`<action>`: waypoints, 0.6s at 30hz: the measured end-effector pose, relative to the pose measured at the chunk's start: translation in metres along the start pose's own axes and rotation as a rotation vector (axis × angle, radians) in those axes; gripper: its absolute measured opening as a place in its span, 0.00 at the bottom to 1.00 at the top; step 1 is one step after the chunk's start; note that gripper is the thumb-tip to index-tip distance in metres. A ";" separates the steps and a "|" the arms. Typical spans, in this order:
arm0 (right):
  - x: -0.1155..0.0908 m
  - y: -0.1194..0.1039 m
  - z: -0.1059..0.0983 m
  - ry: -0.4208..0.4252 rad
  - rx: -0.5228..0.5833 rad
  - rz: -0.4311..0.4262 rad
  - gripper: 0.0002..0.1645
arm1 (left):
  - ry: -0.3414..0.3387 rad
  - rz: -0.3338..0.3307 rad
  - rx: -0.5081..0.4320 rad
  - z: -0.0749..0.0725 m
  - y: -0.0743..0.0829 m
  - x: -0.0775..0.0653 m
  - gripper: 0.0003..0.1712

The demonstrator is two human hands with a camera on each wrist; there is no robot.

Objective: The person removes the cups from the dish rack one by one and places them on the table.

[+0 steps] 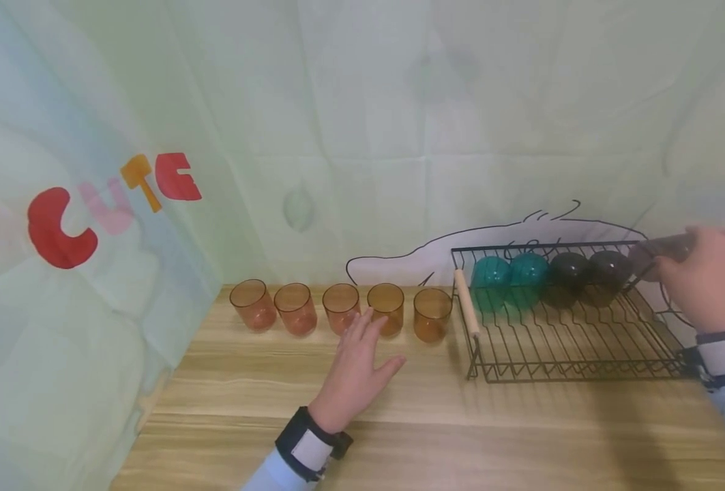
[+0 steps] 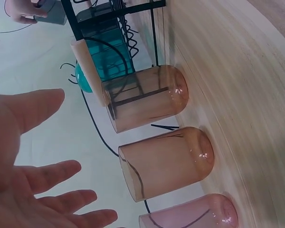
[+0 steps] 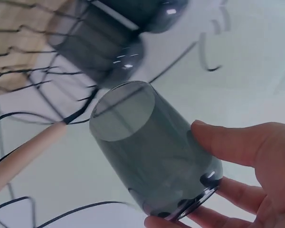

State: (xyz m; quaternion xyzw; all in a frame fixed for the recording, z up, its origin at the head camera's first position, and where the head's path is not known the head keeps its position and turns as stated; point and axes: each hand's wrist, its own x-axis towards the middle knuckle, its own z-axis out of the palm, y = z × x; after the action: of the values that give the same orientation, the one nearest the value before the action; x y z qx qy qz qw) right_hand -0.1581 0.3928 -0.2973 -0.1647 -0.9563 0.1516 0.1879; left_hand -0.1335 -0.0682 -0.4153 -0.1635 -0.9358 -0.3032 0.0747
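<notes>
My right hand point(image 1: 712, 276) grips a smoky grey glass point(image 3: 156, 152) between thumb and fingers near its base. The glass is tilted, with its mouth toward the right end of the black wire rack point(image 1: 571, 372). Inside the rack stand two teal glasses point(image 1: 491, 273) and two dark grey glasses point(image 1: 567, 273), bottoms up. My left hand point(image 1: 352, 375) holds nothing; its fingers are spread just in front of the upright row. That row has several pink glasses point(image 1: 296, 310) and two amber glasses point(image 1: 432, 315), mouths up.
The rack has a wooden handle point(image 1: 466, 303) on its left side and another wooden handle point(image 3: 28, 154) on its right. A light wood table point(image 1: 227, 409) lies under everything. Behind it hangs a pale printed cloth point(image 1: 362, 136), with more cloth along the left.
</notes>
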 end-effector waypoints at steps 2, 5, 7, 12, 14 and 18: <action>-0.005 -0.011 -0.004 0.021 0.031 -0.014 0.42 | -0.001 -0.005 -0.010 0.000 0.001 0.001 0.41; -0.011 -0.030 -0.006 0.070 0.096 -0.070 0.39 | -0.002 -0.008 -0.020 0.000 0.002 0.001 0.41; -0.015 -0.041 -0.004 0.089 0.158 -0.110 0.38 | -0.004 -0.005 -0.028 -0.001 0.003 0.002 0.42; -0.027 -0.069 0.003 0.065 0.295 -0.164 0.43 | -0.009 -0.015 -0.101 -0.002 0.006 0.005 0.44; -0.034 -0.080 0.006 0.051 0.339 -0.185 0.43 | -0.012 -0.029 -0.151 -0.003 0.008 0.006 0.45; -0.050 -0.100 0.014 -0.005 0.415 -0.203 0.44 | -0.018 -0.062 -0.253 -0.005 0.012 0.008 0.44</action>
State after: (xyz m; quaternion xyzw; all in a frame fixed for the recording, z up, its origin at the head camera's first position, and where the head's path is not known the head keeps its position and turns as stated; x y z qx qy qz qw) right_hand -0.1456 0.2809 -0.2898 -0.0250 -0.9168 0.3257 0.2297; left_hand -0.1368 -0.0599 -0.4033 -0.1455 -0.8954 -0.4194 0.0359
